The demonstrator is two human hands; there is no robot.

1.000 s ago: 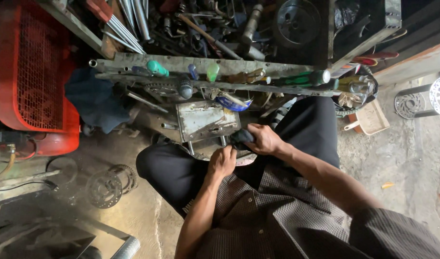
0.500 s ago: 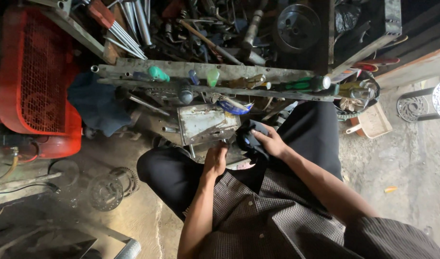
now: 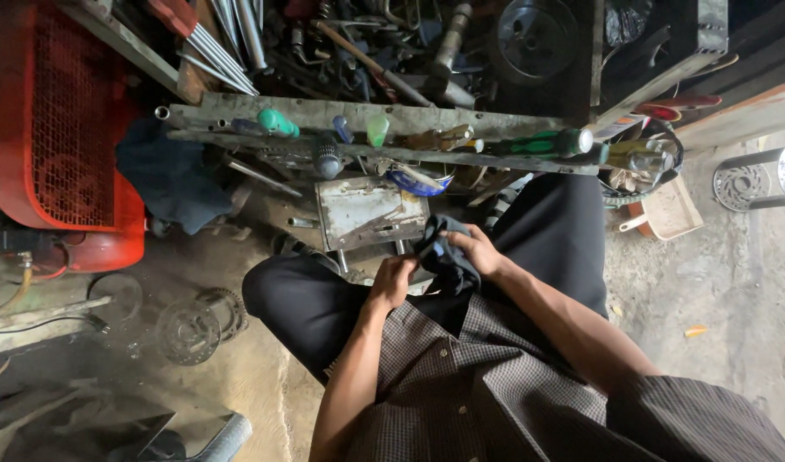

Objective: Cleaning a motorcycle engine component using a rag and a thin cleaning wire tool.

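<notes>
Right hand (image 3: 478,252) closed around a dark rag (image 3: 444,257), bunched at the lap. Left hand (image 3: 394,281) just beside, fingers curled at the rag's lower edge; whether pinching it, cannot tell. Beyond the grip, a metal box (image 3: 367,212). Farther up, a tool rack (image 3: 358,128) with screwdrivers. Far left, a red cage (image 3: 59,128).

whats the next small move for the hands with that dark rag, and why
Probably draw the dark rag taut: the right hand grips its top, the left hand pinches its lower edge, and it hangs bunched between them in front of the metal box.
</notes>
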